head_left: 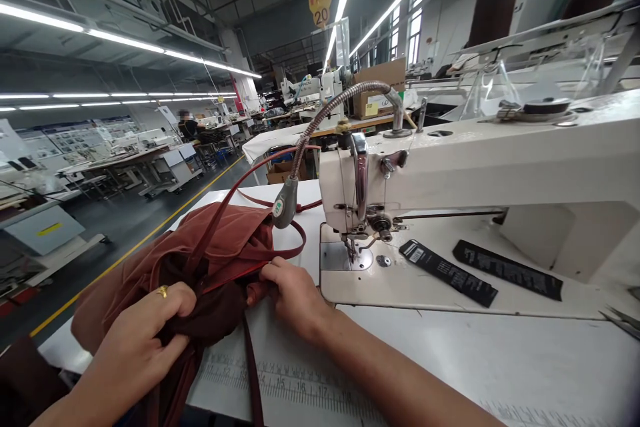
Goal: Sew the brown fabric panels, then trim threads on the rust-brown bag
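A reddish-brown fabric bag (220,230) with thin dark red straps (225,203) lies bunched on the left of the sewing table. My left hand (145,330), a gold ring on one finger, pinches its dark brown lining (215,313). Closed on the bag's right edge, close to a bright red strip, is my right hand (293,293); the fingertips are partly hidden by the cloth. To the right of both hands stands a white sewing machine (475,173). Its needle and presser foot (353,250) are over the metal plate, apart from the bag.
Two black printed labels (450,271) (507,269) rest on the machine bed. A lamp on a bendy neck (286,203) hangs above the bag. Scissors or snips (623,323) lie at the right edge. A ruler scale (295,383) marks the table front. Another person (187,127) sits far left.
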`<action>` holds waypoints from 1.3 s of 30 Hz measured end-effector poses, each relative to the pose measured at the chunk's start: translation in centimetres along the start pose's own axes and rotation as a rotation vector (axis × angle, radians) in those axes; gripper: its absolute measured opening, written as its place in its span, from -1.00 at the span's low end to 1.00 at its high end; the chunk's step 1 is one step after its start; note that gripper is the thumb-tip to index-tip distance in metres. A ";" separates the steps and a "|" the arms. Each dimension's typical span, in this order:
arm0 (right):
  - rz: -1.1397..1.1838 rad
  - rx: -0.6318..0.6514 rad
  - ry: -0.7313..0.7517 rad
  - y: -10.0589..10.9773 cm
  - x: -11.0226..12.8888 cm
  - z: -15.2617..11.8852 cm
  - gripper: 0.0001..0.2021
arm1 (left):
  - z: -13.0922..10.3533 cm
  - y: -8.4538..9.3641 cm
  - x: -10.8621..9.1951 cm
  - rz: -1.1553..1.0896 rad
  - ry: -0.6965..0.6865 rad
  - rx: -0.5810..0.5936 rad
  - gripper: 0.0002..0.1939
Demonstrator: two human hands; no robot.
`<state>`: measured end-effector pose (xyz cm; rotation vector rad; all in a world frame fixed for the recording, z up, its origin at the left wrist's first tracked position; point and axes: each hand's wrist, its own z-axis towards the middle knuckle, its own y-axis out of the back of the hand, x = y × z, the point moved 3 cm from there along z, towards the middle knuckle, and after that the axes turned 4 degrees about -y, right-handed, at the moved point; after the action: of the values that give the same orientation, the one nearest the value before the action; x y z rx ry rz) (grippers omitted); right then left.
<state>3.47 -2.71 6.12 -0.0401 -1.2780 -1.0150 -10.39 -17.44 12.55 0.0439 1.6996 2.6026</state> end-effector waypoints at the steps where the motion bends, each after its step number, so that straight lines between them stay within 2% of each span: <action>1: -0.001 -0.009 0.006 0.0 0.2 -0.1 -0.69 | 0.1 0.0 -0.2 0.033 -0.029 -0.016 -0.84; 3: -0.010 -0.027 0.021 0.0 0.5 -0.3 -0.67 | 0.5 -0.3 -0.8 0.086 -0.149 -0.008 -0.59; 4: -0.017 -0.034 0.031 0.0 0.6 -0.3 -0.66 | 0.8 -0.4 -1.2 0.094 -0.202 0.000 -0.53; 7: -0.017 -0.040 0.094 -0.2 1.0 -0.6 -0.64 | 1.6 -0.7 -2.1 0.008 -0.231 -0.013 -0.71; 9: 0.013 -0.031 0.140 -0.2 1.2 -0.8 -0.64 | 2.0 -1.0 -2.5 -0.130 -0.195 -0.009 -0.81; 11: 0.065 -0.002 0.166 -0.1 1.3 -0.9 -0.63 | 2.2 -1.3 -2.4 -0.292 -0.139 0.048 -0.84; 14: 0.150 0.029 0.159 0.1 1.6 -0.9 -0.64 | 2.1 -1.7 -1.6 -0.432 0.034 0.122 -0.80; 16: 0.177 0.013 0.117 0.1 1.6 -0.6 -0.67 | 2.2 -1.7 -1.1 -0.430 0.120 0.147 -0.72; 18: 0.161 -0.023 0.061 0.1 1.6 -0.2 -0.72 | 2.4 -1.8 -0.8 -0.356 0.123 0.179 -0.67; 20: 0.121 -0.063 0.031 0.0 1.6 0.1 -0.76 | 2.8 -2.0 -0.7 -0.227 0.072 0.233 -0.74; 23: 0.099 -0.081 0.048 0.1 1.9 0.2 -0.79 | 3.2 -2.0 -0.5 -0.110 0.061 0.222 -0.80; 26: 0.103 -0.085 0.050 0.3 2.1 0.2 -0.80 | 3.5 -1.5 -0.5 -0.190 0.080 0.165 -0.80; 30: 0.072 -0.100 0.048 0.7 2.2 0.2 -0.81 | 3.9 -1.0 -1.0 -0.324 0.100 0.310 -0.81; 32: 0.053 -0.148 0.047 0.9 2.6 -0.2 -0.80 | 4.3 -0.8 -1.2 -0.314 0.121 0.369 -0.84; 34: 0.012 -0.224 0.023 0.8 3.2 -0.9 -0.82 | 4.8 -0.6 -1.4 -0.287 0.200 0.376 -0.88; 37: -0.031 -0.208 -0.088 -0.7 4.4 -2.0 -0.92 | 6.0 -0.7 -1.8 -0.265 0.346 0.357 -0.92; 39: 0.019 -0.159 -0.197 -2.5 4.7 -2.3 -0.85 | 7.0 -0.9 -2.2 -0.279 0.386 0.317 -0.89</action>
<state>3.35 -8.23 7.83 -0.2795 -1.3694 -1.1149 -7.87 -10.77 14.49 -0.6752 2.0427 2.2214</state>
